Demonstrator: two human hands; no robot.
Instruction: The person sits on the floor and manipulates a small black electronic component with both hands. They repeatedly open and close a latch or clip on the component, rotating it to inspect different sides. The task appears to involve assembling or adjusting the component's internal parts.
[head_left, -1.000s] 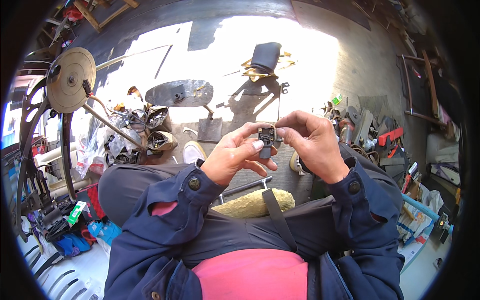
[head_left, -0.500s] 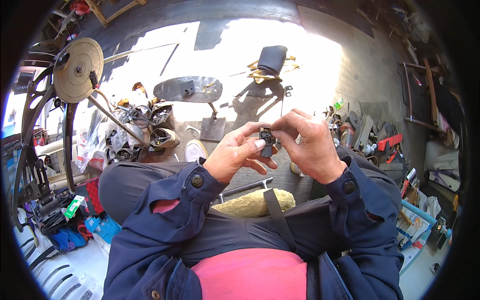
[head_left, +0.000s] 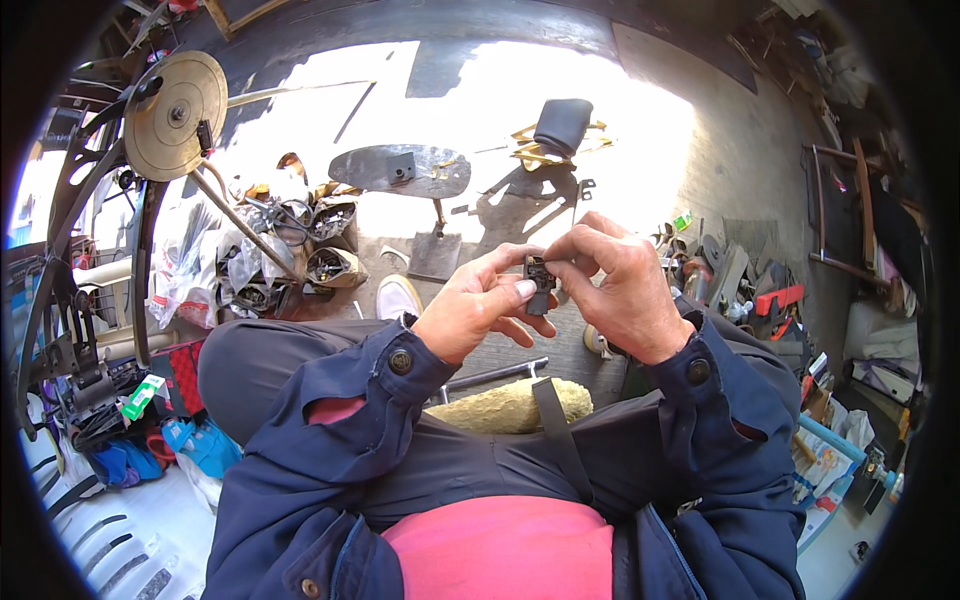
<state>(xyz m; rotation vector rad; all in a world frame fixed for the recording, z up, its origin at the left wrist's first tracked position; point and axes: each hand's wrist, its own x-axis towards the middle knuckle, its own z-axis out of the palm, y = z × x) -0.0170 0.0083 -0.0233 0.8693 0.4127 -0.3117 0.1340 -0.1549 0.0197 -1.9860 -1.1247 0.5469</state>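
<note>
A small black blocky part (head_left: pixel 539 300) with an open upper end is held up in front of me, above my lap. My left hand (head_left: pixel 468 310) grips it between thumb and fingers, the other fingers curled behind it. My right hand (head_left: pixel 628 290) is closed in a pinch at the part's upper right edge. Its thumb and fingertips touch the part there, and anything tiny between them is hidden. Under the hands, a metal bar handle (head_left: pixel 495 374) and a yellow rough-textured pad (head_left: pixel 500 407) show between my legs, a dark strap (head_left: pixel 556 430) crossing the pad.
An oval dark stool top (head_left: pixel 425 172) stands ahead, with a small black block (head_left: pixel 401 168) on it. Beyond it is a folding stool with a dark seat (head_left: pixel 563 127). A wheeled machine (head_left: pixel 177 115) and open bags of parts (head_left: pixel 335 268) occupy the left. Tools and scrap (head_left: pixel 770 295) crowd the right.
The background has shifted slightly right and down in the picture. Both hands keep nearly the same hold on the black part, with the right fingertips still at its upper edge.
</note>
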